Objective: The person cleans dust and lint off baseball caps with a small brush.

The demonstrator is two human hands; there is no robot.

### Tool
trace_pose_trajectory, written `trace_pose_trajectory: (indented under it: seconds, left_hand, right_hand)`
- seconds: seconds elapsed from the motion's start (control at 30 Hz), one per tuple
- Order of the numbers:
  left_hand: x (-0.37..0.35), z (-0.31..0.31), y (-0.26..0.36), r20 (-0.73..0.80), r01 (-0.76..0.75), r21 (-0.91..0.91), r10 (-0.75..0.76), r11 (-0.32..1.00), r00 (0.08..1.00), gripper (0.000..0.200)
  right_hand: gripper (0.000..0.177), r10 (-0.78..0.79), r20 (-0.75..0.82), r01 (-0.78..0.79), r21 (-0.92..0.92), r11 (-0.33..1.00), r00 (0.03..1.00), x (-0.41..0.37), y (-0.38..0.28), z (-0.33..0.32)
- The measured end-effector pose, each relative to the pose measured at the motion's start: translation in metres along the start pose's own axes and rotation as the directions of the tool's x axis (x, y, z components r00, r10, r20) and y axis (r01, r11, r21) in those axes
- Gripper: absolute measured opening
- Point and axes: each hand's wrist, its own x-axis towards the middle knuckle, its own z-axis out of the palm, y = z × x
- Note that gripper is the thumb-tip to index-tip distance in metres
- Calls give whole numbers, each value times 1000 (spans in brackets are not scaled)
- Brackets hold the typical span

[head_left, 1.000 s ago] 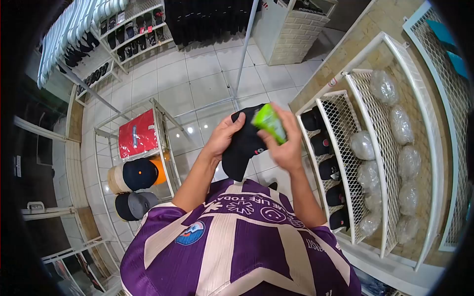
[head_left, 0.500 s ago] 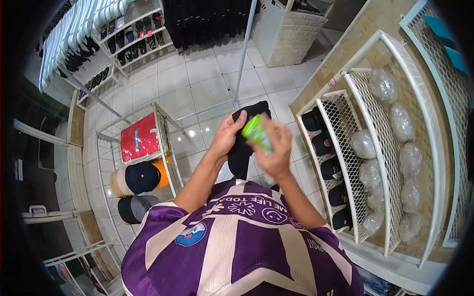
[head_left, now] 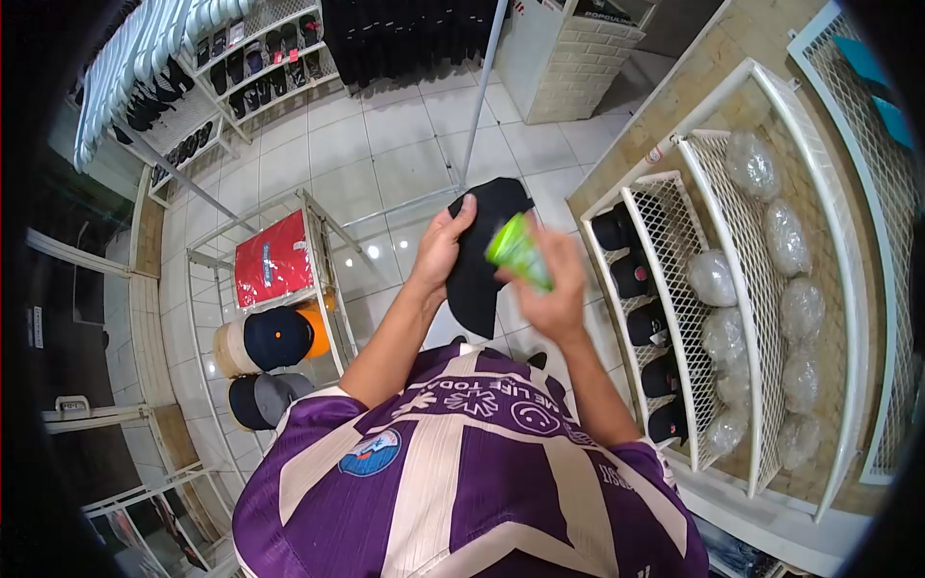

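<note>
A black cap [head_left: 474, 281] is held up in front of my chest, its brim pointing down towards me. My left hand [head_left: 442, 246] grips it by the left side, thumb lying over the dark fabric. In my right hand [head_left: 557, 289], fingers are wrapped round a bright green printed object [head_left: 518, 252] with a rounded, can-like shape; motion blurs it and I cannot tell its exact kind. That green object is just right of the cap's crown, overlapping its edge in this view.
To the left a white rack [head_left: 323, 231] carries a red packaged garment [head_left: 273, 258] and several caps [head_left: 277, 337]. On the right, a mesh shelf [head_left: 708, 183] holds black caps [head_left: 631, 276] and clear plastic domes [head_left: 713, 277]. White hangers [head_left: 145, 67] hang at upper left.
My right hand and the green object have moved slightly right, off the cap's middle. The cap has turned, showing more of its dark surface; my left hand still grips it.
</note>
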Motion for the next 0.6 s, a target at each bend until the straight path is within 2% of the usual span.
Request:
trace_pose_trajectory:
  seconds: [0.03,0.07,0.1,0.17,0.2,0.23,0.3,0.37,0.43,0.5,0.53,0.57,0.6]
  left_hand:
    - [-5,8,4,65,7,6,-7,1000,998,37]
    - [-9,17,3,63,-6,-1,6,1000,998,37]
    - [-8,14,-1,70,-3,3,3,1000,998,37]
    - [2,6,-7,42,-89,7,89,996,995,35]
    - [-2,5,0,-87,-62,139,75,988,993,34]
    - [-3,1,-1,-84,-69,46,73,997,994,34]
    - [-2,-1,-3,-6,-88,-24,88,996,996,35]
    - [-13,7,1,-3,-69,-5,69,998,998,35]
    - [-11,9,-5,31,-68,-38,70,997,997,35]
    - [0,5,-15,-38,-140,-45,138,989,990,34]
    - [4,-3,-12,34,-98,-56,100,994,994,32]
    - [2,-8,-14,8,-74,-54,75,996,997,31]
    - [2,-10,-15,-9,-57,-70,57,996,998,31]
  right_hand:
    - [71,59,-131,-59,5,998,990,14,-2,-3]
    - [72,6,-176,-29,-129,991,984,25,-1,-2]
    - [72,7,-183,-32,-133,991,983,18,-2,3]
    - [72,-72,-4,71,-148,986,997,-7,-3,22]
    - [70,-132,103,132,7,991,986,-20,-7,25]
    - [69,52,158,-76,146,986,986,-29,-12,26]
    - [71,-54,122,56,-15,998,991,-19,-2,9]
    - [75,44,-141,-42,14,999,989,5,2,2]
    - [77,48,-196,-61,-60,996,979,12,-2,5]
    - [73,-1,-58,-7,-122,993,998,-9,-6,26]
    - [68,-29,52,33,-68,997,998,-25,-11,29]
    - [67,108,130,-113,36,993,986,-40,-11,32]
    - [67,91,142,-96,29,995,986,-39,-5,24]
